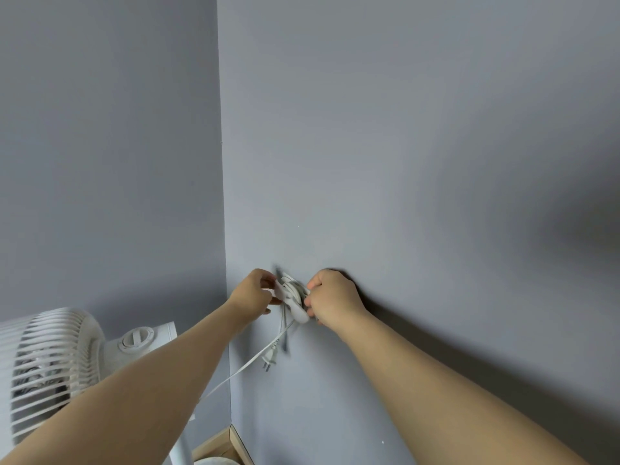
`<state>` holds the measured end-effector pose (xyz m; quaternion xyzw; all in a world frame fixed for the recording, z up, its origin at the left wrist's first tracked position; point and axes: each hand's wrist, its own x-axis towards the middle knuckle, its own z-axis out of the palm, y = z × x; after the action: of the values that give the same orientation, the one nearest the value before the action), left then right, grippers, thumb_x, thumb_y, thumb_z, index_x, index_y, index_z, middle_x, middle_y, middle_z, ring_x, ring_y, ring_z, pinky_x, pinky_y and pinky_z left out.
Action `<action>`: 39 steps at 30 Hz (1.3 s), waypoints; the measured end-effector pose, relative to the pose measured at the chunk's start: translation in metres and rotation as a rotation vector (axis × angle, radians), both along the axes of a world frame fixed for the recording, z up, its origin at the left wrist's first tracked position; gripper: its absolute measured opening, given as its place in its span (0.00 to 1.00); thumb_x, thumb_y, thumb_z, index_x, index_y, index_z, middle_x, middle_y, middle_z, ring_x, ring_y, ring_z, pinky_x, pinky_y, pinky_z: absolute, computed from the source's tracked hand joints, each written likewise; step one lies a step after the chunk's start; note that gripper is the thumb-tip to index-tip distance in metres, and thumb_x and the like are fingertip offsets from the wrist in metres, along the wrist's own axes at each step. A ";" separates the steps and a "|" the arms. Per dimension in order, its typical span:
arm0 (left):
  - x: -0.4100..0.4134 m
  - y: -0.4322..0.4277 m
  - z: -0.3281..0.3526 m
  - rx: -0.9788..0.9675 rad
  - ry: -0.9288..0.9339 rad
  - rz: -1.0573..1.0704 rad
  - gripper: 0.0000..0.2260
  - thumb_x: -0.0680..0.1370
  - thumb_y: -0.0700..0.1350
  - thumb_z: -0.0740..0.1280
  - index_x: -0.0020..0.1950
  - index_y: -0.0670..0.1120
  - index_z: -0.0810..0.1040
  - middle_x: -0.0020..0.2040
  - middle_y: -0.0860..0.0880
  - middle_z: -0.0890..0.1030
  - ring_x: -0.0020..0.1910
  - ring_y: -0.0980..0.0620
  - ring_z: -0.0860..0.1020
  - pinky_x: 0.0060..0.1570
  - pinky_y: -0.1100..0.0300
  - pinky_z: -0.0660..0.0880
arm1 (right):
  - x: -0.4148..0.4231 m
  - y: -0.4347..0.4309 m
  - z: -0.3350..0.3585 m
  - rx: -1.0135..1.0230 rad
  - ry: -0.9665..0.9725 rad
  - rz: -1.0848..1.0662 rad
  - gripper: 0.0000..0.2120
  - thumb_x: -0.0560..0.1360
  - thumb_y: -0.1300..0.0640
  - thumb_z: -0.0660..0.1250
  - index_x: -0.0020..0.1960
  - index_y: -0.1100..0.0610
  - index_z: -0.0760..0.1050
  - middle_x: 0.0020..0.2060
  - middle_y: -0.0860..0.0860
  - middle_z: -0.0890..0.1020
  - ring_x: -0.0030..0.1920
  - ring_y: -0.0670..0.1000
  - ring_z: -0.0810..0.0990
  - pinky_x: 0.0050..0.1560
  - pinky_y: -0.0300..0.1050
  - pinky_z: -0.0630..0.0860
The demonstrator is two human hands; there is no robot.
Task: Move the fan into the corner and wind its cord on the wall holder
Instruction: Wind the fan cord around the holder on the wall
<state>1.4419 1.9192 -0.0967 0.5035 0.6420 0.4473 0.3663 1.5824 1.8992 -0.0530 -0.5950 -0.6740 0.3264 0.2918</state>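
Observation:
A white standing fan point(50, 364) stands at the lower left, close to the corner of two grey walls. Its white cord point(245, 365) runs up from under my left arm to a small white wall holder point(295, 297) on the right wall, where several turns lie coiled. The plug point(269, 359) hangs loose below the holder. My left hand point(253, 292) pinches the holder's left side and the cord. On the holder's right side, my right hand point(330, 295) is closed on the coiled cord.
The wall corner point(223, 196) runs vertically just left of the holder. At the bottom, a light wooden edge point(235, 441) and the fan's white pole point(183, 454) show by the floor. Bare grey wall point(402, 162) fills the rest.

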 end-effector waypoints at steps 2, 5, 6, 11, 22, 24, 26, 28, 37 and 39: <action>0.003 -0.001 -0.003 -0.066 -0.101 0.005 0.13 0.77 0.30 0.53 0.58 0.43 0.66 0.54 0.44 0.75 0.46 0.45 0.78 0.39 0.60 0.72 | 0.002 -0.002 0.000 0.002 -0.017 -0.002 0.16 0.75 0.65 0.58 0.33 0.49 0.66 0.55 0.60 0.82 0.55 0.61 0.82 0.57 0.55 0.79; 0.007 -0.004 -0.005 -0.094 -0.088 0.019 0.15 0.78 0.32 0.55 0.64 0.39 0.65 0.54 0.45 0.74 0.50 0.48 0.75 0.40 0.60 0.70 | 0.005 -0.005 -0.001 0.002 -0.006 -0.003 0.09 0.75 0.65 0.58 0.42 0.55 0.72 0.53 0.61 0.83 0.53 0.62 0.82 0.56 0.55 0.79; 0.009 -0.005 -0.005 -0.087 -0.053 0.004 0.16 0.78 0.31 0.56 0.65 0.38 0.65 0.53 0.45 0.74 0.50 0.50 0.73 0.40 0.62 0.68 | 0.006 -0.006 -0.001 0.002 0.004 -0.008 0.08 0.75 0.65 0.57 0.43 0.56 0.73 0.52 0.61 0.83 0.50 0.61 0.83 0.55 0.53 0.80; 0.014 -0.010 -0.003 -0.196 0.013 -0.138 0.12 0.77 0.32 0.56 0.55 0.46 0.69 0.52 0.49 0.73 0.40 0.57 0.69 0.35 0.64 0.62 | 0.009 -0.013 0.002 -0.051 0.039 -0.025 0.07 0.74 0.65 0.58 0.40 0.60 0.74 0.48 0.64 0.84 0.36 0.55 0.72 0.39 0.44 0.69; 0.022 -0.012 -0.018 -0.336 -0.046 -0.161 0.08 0.74 0.38 0.60 0.44 0.49 0.76 0.43 0.52 0.76 0.47 0.55 0.72 0.51 0.58 0.64 | 0.024 -0.033 -0.010 -0.193 -0.141 0.046 0.09 0.76 0.65 0.53 0.48 0.62 0.71 0.35 0.60 0.81 0.23 0.51 0.75 0.26 0.38 0.72; 0.023 -0.014 -0.019 -0.330 -0.035 -0.181 0.05 0.74 0.40 0.64 0.43 0.50 0.76 0.41 0.52 0.77 0.43 0.56 0.74 0.47 0.59 0.65 | 0.023 -0.036 -0.011 -0.215 -0.164 0.052 0.10 0.77 0.65 0.52 0.53 0.63 0.71 0.36 0.61 0.81 0.23 0.52 0.75 0.30 0.40 0.77; 0.022 -0.016 -0.020 -0.319 -0.032 -0.180 0.05 0.75 0.40 0.65 0.45 0.50 0.77 0.41 0.53 0.79 0.42 0.57 0.76 0.42 0.60 0.64 | 0.022 -0.037 -0.014 -0.222 -0.215 0.061 0.14 0.78 0.65 0.52 0.60 0.64 0.70 0.46 0.63 0.83 0.27 0.55 0.77 0.38 0.45 0.80; 0.023 -0.018 -0.020 -0.315 -0.041 -0.180 0.05 0.76 0.41 0.64 0.47 0.50 0.77 0.42 0.54 0.80 0.43 0.59 0.77 0.40 0.60 0.63 | 0.021 -0.036 -0.019 -0.231 -0.279 0.082 0.15 0.78 0.65 0.54 0.62 0.66 0.71 0.56 0.64 0.81 0.37 0.59 0.80 0.41 0.44 0.78; 0.021 -0.022 -0.018 -0.315 -0.083 -0.212 0.05 0.79 0.43 0.61 0.47 0.51 0.76 0.42 0.56 0.80 0.51 0.54 0.75 0.43 0.61 0.64 | 0.002 -0.025 -0.054 -0.398 -0.211 0.088 0.16 0.80 0.59 0.54 0.67 0.58 0.67 0.39 0.50 0.69 0.36 0.48 0.68 0.36 0.37 0.66; 0.021 -0.023 -0.018 -0.316 -0.086 -0.227 0.04 0.78 0.43 0.63 0.48 0.51 0.76 0.42 0.55 0.79 0.50 0.54 0.75 0.41 0.62 0.64 | -0.006 -0.020 -0.059 -0.439 -0.162 0.081 0.20 0.80 0.59 0.55 0.71 0.58 0.63 0.49 0.51 0.72 0.42 0.50 0.69 0.42 0.38 0.68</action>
<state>1.4626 1.8961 -0.1144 0.4892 0.6273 0.3177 0.5159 1.5765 1.8791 -0.1117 -0.6409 -0.6314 0.4277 0.0873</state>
